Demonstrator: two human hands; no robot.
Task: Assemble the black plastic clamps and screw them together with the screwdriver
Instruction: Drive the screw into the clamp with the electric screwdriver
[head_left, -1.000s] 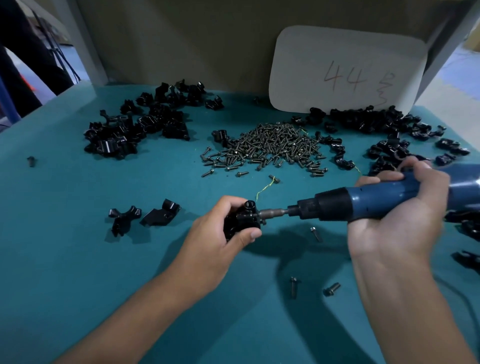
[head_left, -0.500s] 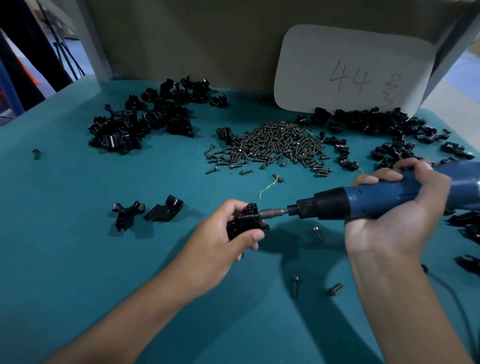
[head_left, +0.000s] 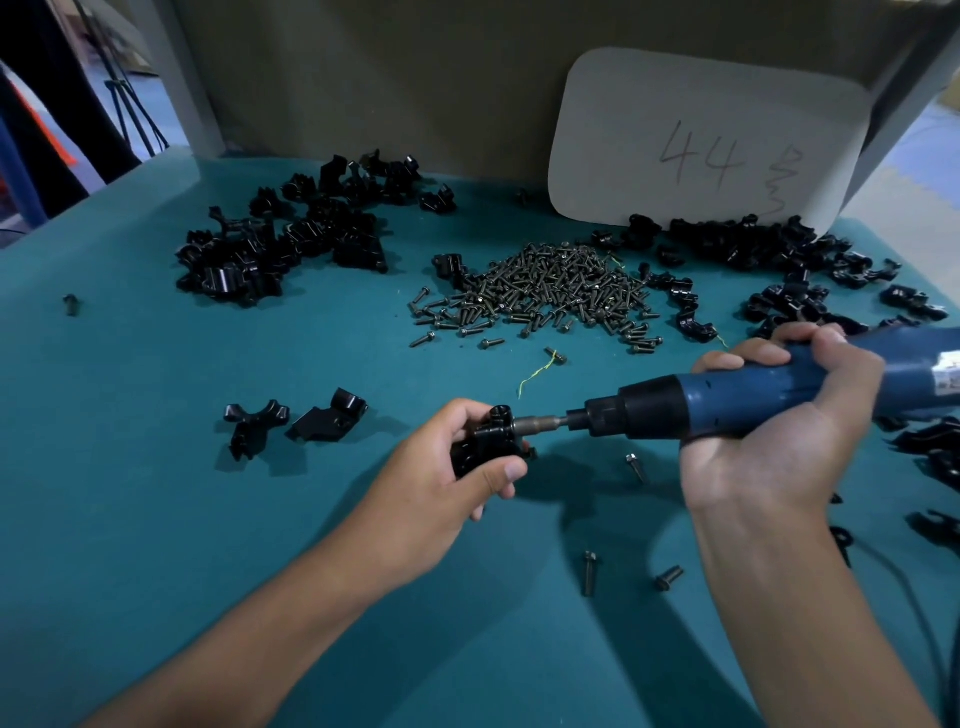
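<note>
My left hand grips a black plastic clamp just above the teal table, thumb across its front. My right hand is wrapped round the blue electric screwdriver, which lies level and points left. Its metal bit meets the clamp's upper right side; the screw itself is hidden. Two loose clamp halves lie to the left of my left hand. A heap of dark screws sits behind, at the middle of the table.
Piles of black clamp parts lie at the back left and back right, with more at the right edge. Three stray screws lie near my right forearm. A white card marked 44 leans on the back wall. A cable trails at right.
Both hands, the clamp and the screwdriver keep the same hold and position, bit still against the clamp. Only the view has shifted slightly.
</note>
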